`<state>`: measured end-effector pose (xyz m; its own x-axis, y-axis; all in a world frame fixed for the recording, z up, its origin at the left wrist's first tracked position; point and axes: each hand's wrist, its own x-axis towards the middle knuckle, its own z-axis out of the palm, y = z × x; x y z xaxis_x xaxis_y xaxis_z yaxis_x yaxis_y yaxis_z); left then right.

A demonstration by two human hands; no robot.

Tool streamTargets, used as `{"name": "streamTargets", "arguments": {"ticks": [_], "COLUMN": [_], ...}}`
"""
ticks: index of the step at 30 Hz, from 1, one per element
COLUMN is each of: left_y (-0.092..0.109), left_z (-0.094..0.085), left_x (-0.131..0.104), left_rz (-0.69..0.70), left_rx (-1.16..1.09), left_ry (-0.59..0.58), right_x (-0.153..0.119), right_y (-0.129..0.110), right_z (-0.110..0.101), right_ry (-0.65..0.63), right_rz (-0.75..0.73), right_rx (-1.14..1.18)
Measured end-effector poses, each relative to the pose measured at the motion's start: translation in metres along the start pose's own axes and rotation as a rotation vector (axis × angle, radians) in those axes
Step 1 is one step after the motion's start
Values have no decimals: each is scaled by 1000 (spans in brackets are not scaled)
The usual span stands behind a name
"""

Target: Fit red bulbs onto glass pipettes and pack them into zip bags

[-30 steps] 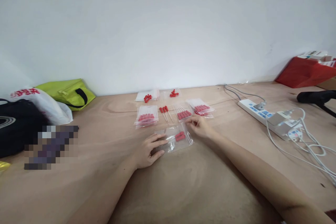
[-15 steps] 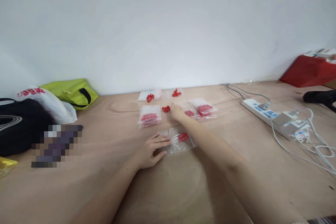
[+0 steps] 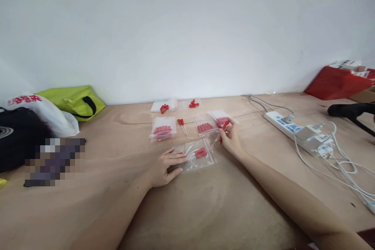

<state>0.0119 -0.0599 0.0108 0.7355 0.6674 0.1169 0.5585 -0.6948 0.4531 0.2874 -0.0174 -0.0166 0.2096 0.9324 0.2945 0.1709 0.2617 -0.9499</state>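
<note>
My left hand point(image 3: 164, 167) lies with fingers spread on the left edge of a clear zip bag point(image 3: 191, 164) that has red-handled pieces point(image 3: 200, 152) inside. My right hand point(image 3: 232, 140) pinches a red-handled piece point(image 3: 224, 125) with a thin shaft pointing down, in front of a filled bag point(image 3: 218, 115). Two red-handled pieces point(image 3: 181, 122) lie loose in the middle. Left of them is a stack of filled bags point(image 3: 163, 129); to their right lies another filled bag point(image 3: 205, 126). Farther back, red pieces point(image 3: 164, 108) and more red pieces point(image 3: 193, 103) rest on bags.
A white power strip point(image 3: 283, 125) with chargers and cables point(image 3: 345, 160) lies at the right. Behind it are a red bag point(image 3: 336, 82) and a black object point(image 3: 348, 110). A green bag point(image 3: 73, 101), white plastic bag point(image 3: 43, 113) and black bag point(image 3: 23, 136) stand at the left.
My right hand has moved right from the loose red pieces, carrying one with it. Fewer loose pieces lie in the middle. The view has shifted slightly; my left hand stays on the clear bag.
</note>
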Motion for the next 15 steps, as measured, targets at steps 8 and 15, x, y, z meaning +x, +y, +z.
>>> {"name": "streamTargets", "arguments": {"ticks": [8,15], "left_y": [-1,1], "left_z": [1,0], "left_x": [0,1], "left_rz": [0,-13], "left_rx": [32,23], "left_ry": [0,-9], "right_x": [-4,-8], "right_y": [2,3], "right_z": [12,17], "right_ry": [8,12], "right_rz": [24,56], "right_rx": [102,249]}}
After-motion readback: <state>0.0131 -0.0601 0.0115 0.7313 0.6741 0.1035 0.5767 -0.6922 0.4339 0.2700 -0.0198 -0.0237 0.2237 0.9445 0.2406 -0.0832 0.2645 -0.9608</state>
